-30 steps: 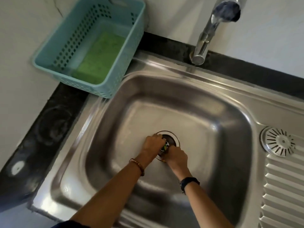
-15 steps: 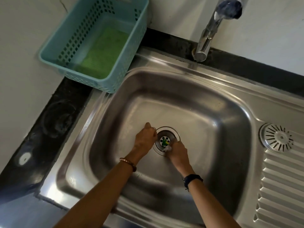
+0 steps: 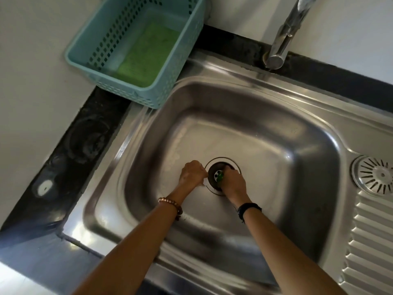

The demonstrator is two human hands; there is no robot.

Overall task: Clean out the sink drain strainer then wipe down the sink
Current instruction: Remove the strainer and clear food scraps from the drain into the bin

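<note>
The drain strainer (image 3: 219, 173) sits in its hole at the middle of the sink (image 3: 265, 133) floor. The right hand (image 3: 232, 184) curls over its near-right edge, pinching something green there. The left hand (image 3: 192, 172), fingers curled, rests against the strainer's left rim; whether it holds anything I cannot tell.

Basket (image 3: 136, 90) behind-left of sink (image 3: 319, 167), sponge (image 3: 146, 56) inside, tap (image 3: 282, 39) behind.

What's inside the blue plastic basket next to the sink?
A flat green scouring pad lies on the floor of the blue basket. Nothing else shows there, though the near wall hides the floor's front edge.
</note>
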